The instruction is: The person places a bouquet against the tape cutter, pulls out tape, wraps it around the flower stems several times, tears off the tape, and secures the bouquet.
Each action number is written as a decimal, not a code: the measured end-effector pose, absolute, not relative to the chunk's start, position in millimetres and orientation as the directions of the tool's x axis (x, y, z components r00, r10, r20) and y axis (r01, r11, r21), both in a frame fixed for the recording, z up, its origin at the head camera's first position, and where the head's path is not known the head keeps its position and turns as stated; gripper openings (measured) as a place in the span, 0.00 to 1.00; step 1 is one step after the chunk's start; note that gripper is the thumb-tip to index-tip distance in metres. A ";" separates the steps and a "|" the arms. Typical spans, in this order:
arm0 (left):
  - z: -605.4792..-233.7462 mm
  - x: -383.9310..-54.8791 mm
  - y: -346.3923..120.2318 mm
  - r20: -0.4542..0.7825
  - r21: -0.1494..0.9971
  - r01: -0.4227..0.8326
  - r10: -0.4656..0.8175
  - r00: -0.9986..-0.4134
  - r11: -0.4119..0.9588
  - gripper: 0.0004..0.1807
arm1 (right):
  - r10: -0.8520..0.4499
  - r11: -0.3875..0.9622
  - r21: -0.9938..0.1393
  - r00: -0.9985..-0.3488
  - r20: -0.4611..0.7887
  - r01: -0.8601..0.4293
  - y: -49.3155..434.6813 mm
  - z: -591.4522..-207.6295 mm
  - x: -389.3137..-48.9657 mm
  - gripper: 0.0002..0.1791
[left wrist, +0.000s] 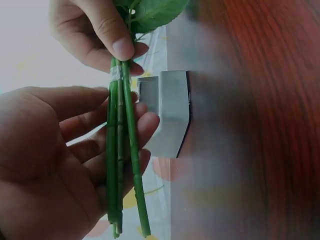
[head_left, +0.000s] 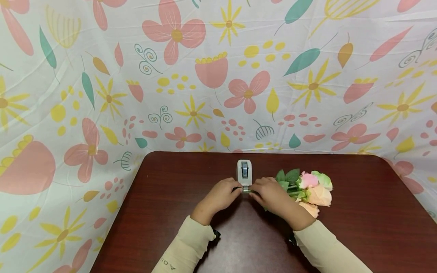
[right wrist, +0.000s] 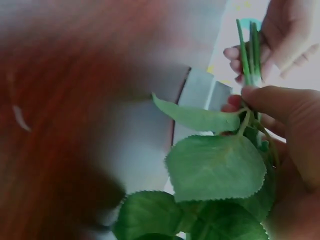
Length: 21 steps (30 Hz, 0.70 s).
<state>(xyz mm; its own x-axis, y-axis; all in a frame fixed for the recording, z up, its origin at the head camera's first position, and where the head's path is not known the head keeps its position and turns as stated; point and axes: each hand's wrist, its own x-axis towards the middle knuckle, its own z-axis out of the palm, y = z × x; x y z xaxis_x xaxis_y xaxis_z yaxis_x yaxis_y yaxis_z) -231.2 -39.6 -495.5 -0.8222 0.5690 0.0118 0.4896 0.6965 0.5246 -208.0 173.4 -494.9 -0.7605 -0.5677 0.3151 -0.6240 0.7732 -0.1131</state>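
Observation:
A bunch of artificial roses [head_left: 319,195], pink, peach and pale green, lies sideways over the table with its stems pointing left. My right hand [head_left: 273,195] pinches the stems just below the leaves [right wrist: 215,167]. Lower down, my left hand [head_left: 221,195] holds the green stems [left wrist: 112,150], its fingers behind them and its thumb by a band of clear tape [left wrist: 116,75]. The tape wraps at least part of the stems between the two hands. Just beyond both hands stands a white tape dispenser [head_left: 248,178] with a roll in it.
The dark red-brown table [head_left: 184,170] has a glossy top. Behind it and on the left hangs a white cloth [head_left: 211,125] printed with flowers and leaves. The blossoms lie to the right of the dispenser.

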 end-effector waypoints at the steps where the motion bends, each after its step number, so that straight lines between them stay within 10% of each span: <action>1: -495.6 -230.9 -38.9 0.002 0.513 0.486 0.565 -0.825 0.708 0.15 | -0.565 0.774 -0.098 -0.752 0.338 -0.625 172.6 -496.9 -207.9 0.07; 21: -498.7 -229.6 -36.3 -0.029 0.478 0.479 0.559 -0.829 0.736 0.13 | -0.506 0.805 -0.081 -0.752 0.423 -0.587 168.3 -504.0 -209.9 0.14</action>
<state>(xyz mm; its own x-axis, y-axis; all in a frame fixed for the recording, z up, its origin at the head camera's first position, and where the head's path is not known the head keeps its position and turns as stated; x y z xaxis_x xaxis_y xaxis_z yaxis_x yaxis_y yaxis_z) -229.6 -36.3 -498.7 -0.8289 0.5586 -0.0288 0.4794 0.7361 0.4778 -209.9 168.3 -504.0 -0.7520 -0.5057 0.4228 -0.5871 0.8055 -0.0808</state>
